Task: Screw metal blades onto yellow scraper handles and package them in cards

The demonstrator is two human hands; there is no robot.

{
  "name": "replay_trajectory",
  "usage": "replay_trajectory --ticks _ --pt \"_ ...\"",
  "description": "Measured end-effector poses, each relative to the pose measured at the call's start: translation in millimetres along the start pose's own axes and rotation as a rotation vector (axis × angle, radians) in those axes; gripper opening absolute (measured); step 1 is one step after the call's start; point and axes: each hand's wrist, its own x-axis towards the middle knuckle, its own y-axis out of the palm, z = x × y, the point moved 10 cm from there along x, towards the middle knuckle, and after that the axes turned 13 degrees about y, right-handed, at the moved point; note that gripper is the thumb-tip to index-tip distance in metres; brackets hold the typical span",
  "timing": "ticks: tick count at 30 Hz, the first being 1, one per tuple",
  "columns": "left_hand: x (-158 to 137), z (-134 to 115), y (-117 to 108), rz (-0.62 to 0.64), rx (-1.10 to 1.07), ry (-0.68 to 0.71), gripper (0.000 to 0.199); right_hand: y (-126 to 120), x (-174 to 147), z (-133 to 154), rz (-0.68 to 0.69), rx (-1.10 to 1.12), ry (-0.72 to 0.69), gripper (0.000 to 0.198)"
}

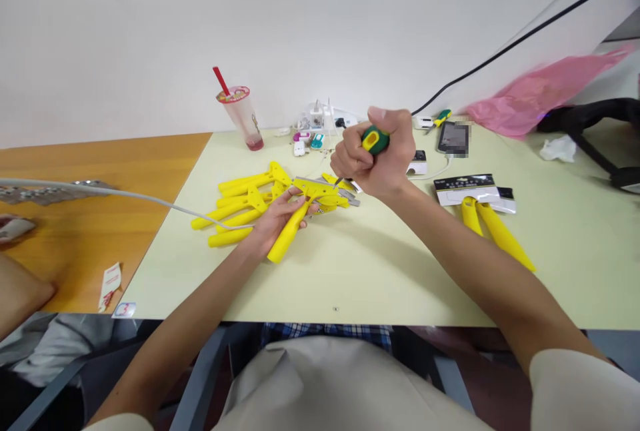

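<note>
My left hand point(277, 219) is closed around a yellow scraper point(287, 234), its handle slanting down toward me and its wide flat head pointing away. In a fist, my right hand point(383, 154) grips a screwdriver point(374, 140) with a green and yellow handle. The screwdriver's dark tip is at the right end of the scraper's head; whether it touches a screw is too small to tell. Beneath and beyond my left hand lies a pile of similar yellow scrapers point(233, 202), partly hidden by it. Grey metal ends show at the pile's right side.
A cup with a red straw point(243, 118) stands at the back left. Packaged yellow scrapers point(493, 218) lie to the right, near a phone point(454, 138). Small plugs point(300, 148) sit by the wall. A white cable point(150, 196) crosses from the left. Another person's arm point(23, 288) rests far left.
</note>
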Motion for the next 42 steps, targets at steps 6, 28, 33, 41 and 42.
replay_trajectory --ticks 6,28,33,41,42 --pt "-1 -2 3 0.023 -0.019 0.011 0.035 2 -2 3 -0.045 -0.065 0.001 0.076" --pt "-6 12 14 0.149 0.069 -0.118 0.025 7 2 -18 0.128 0.065 0.101 0.066" --pt "-5 17 11 0.162 0.095 -0.150 0.026 10 7 -40 0.169 0.090 0.216 0.061" --pt "-4 17 8 0.108 0.108 -0.167 0.031 17 7 -46 0.219 -0.076 0.161 0.065" --pt "-4 18 7 0.096 0.114 -0.172 0.031 17 7 -45 0.226 -0.099 0.149 0.065"
